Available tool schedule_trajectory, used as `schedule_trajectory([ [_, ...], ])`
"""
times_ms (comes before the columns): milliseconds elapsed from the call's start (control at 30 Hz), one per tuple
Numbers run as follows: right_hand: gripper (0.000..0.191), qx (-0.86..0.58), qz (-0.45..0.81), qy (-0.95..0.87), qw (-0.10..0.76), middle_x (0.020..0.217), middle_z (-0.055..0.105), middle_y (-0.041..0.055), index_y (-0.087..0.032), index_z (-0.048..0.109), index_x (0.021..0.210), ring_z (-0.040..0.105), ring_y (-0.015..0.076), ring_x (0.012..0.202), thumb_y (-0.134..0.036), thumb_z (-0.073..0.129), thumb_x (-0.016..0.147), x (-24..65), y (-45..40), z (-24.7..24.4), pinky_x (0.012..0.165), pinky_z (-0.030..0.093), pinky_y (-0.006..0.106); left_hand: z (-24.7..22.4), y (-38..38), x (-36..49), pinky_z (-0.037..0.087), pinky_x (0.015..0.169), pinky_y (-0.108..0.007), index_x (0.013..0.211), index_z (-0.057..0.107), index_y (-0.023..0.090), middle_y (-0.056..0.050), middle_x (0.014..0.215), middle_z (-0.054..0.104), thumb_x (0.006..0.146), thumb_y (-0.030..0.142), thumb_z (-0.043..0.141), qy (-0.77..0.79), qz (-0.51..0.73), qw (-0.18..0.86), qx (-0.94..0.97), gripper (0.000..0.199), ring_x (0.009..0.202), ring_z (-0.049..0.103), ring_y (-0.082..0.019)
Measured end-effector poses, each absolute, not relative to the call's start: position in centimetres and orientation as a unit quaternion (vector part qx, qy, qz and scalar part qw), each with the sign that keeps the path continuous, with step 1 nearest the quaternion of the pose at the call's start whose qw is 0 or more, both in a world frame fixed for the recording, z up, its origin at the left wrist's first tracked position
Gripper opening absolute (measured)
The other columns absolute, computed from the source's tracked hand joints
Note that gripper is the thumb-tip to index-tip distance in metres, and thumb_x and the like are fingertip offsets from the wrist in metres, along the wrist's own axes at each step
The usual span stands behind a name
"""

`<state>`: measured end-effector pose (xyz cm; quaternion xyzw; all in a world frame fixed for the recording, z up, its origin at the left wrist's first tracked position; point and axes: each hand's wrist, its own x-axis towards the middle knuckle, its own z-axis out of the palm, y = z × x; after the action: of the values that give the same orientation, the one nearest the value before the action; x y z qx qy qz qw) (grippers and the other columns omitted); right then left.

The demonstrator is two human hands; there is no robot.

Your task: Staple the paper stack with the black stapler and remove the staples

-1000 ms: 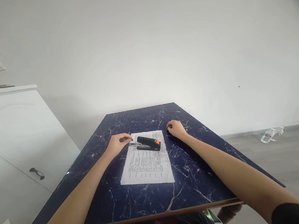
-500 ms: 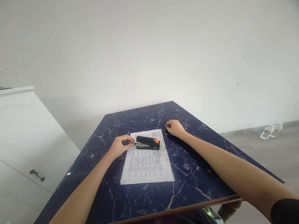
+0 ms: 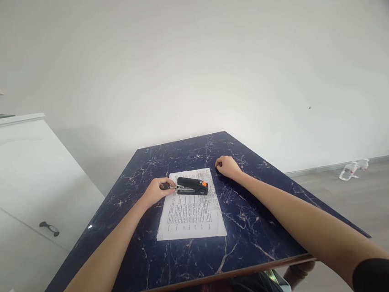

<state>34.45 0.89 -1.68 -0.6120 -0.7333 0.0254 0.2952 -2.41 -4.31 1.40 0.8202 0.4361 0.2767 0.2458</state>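
Note:
A black stapler (image 3: 191,186) with an orange patch at its right end lies on printed paper sheets (image 3: 190,215). Thumb and fingers of my left hand (image 3: 155,191) pinch a thin metal part at the stapler's left end, and a short piece of it shows between the fingertips. My right hand (image 3: 229,166) rests on the tabletop just right of the paper, its fingers loosely curled, apart from the stapler. Nothing is visible in it, though its palm side is hidden.
The dark blue marbled table (image 3: 182,266) narrows toward a white wall. At the left stands a white cabinet (image 3: 14,172) with a dark handle (image 3: 49,229). Clear plastic items (image 3: 350,171) lie on the grey floor to the right.
My left hand has shifted very slightly, and more of the metal part shows between its fingers. My right hand, the stapler and the paper stay in place.

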Motion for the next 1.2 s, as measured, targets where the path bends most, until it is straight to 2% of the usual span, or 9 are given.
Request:
schedule_trajectory([
  [233,0.028,-0.61,0.022,-0.736,0.292,0.086,0.076,0.0048,-0.018,0.08,0.082,0.067,0.019,0.082,-0.007,0.055,0.077,34.5,0.9,-1.7,0.083,0.047,0.023,1.3,-4.1,-2.7,0.044,0.073,-0.032,0.095,0.08,0.023,-0.007,0.101,0.078,0.079,0.044,0.078,0.441,0.297,0.238,0.813,0.026,0.083,0.065,-0.022],
  [500,0.028,-0.611,0.023,-0.737,0.29,0.087,0.076,0.0052,-0.019,0.08,0.082,0.067,0.0199,0.084,-0.007,0.056,0.077,34.4,0.7,-1.5,0.084,0.047,0.024,1.1,-4.0,-2.9,0.05,0.077,-0.036,0.097,0.082,0.025,-0.008,0.104,0.079,0.083,0.048,0.075,0.428,0.3,0.247,0.816,0.027,0.091,0.07,-0.025],
  [700,0.029,-0.61,0.025,-0.737,0.29,0.088,0.077,0.0059,-0.019,0.081,0.083,0.068,0.0201,0.084,-0.006,0.055,0.076,34.3,0.6,-1.4,0.085,0.048,0.025,1.0,-4.1,-2.9,0.051,0.076,-0.035,0.096,0.082,0.026,-0.008,0.104,0.079,0.084,0.046,0.075,0.432,0.295,0.249,0.815,0.025,0.089,0.071,-0.024],
  [1067,0.027,-0.601,0.034,-0.739,0.303,0.085,0.076,0.0055,-0.018,0.08,0.08,0.067,0.02,0.083,-0.005,0.056,0.076,34.4,0.6,-1.6,0.086,0.047,0.026,1.4,-4.2,-3.1,0.053,0.09,-0.04,0.094,0.082,0.027,-0.008,0.11,0.078,0.085,0.046,0.074,0.409,0.279,0.241,0.835,0.023,0.103,0.07,-0.027],
  [1200,0.024,-0.588,0.033,-0.738,0.329,0.088,0.075,0.0076,-0.016,0.078,0.085,0.066,0.0232,0.091,-0.007,0.057,0.08,34.1,0.2,-1.1,0.093,0.046,0.03,1.9,-4.3,-4.0,0.053,0.096,-0.043,0.105,0.081,0.028,-0.008,0.116,0.077,0.087,0.044,0.072,0.401,0.261,0.248,0.843,0.025,0.108,0.07,-0.028],
])
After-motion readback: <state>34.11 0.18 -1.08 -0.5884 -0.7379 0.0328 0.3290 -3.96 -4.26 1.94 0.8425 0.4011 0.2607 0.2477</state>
